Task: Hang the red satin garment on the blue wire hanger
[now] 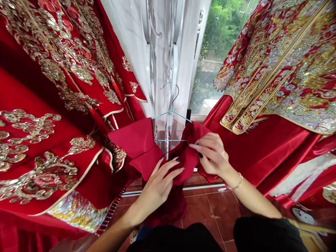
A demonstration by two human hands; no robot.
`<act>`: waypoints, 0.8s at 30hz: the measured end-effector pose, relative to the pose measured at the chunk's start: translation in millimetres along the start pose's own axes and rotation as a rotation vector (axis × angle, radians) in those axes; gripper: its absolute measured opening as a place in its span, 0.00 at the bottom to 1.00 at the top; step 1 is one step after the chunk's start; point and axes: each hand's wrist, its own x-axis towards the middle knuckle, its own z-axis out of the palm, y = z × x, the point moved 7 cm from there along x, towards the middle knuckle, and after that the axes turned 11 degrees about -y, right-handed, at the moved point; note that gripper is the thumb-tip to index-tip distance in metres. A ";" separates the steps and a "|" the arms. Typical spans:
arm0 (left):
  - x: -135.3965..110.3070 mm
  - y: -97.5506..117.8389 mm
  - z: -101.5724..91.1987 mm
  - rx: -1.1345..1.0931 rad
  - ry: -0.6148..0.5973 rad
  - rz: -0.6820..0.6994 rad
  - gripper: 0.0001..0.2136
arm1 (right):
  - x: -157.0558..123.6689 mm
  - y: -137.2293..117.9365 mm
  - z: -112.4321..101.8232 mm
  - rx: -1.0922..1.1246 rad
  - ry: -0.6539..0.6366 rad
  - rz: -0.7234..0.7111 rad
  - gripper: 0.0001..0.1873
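A plain dark red dress [143,148] hangs on a thin pale teal hanger [170,112] with a bare metal hook. My left hand [161,180] lies on the front of the dress near its neckline, fingers stretched out over the cloth. At the right shoulder side, my right hand [212,154] has its thumb and fingers pinched on a fold of the same dress. The lower part of the dress drops below my hands and is partly hidden by my left wrist.
Red gowns with silver beading [39,171] crowd the left. A gold-embroidered red jacket [283,66] and red satin skirt [252,154] hang on the right. Behind the hanger stands a white metal frame [174,66], beside a window [220,45]. Reddish tiles [202,210] cover the floor.
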 end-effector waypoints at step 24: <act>45.7 -108.1 -111.9 -0.084 0.266 -0.281 0.34 | -5.8 6.9 146.2 0.376 -0.481 0.578 0.25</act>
